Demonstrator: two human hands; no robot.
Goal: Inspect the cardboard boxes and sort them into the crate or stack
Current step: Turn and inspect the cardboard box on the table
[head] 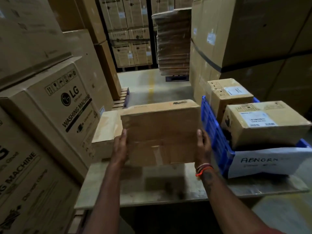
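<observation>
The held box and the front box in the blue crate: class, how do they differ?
The held box is gripped off the table by the left hand and right hand; the front crate box rests in the blue crate. The held box shows no label; the crate box bears a white one. Both are brown cardboard.

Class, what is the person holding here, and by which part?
A flat brown cardboard box, held above the table by its two side edges: left hand on one, right hand on the other.
</observation>
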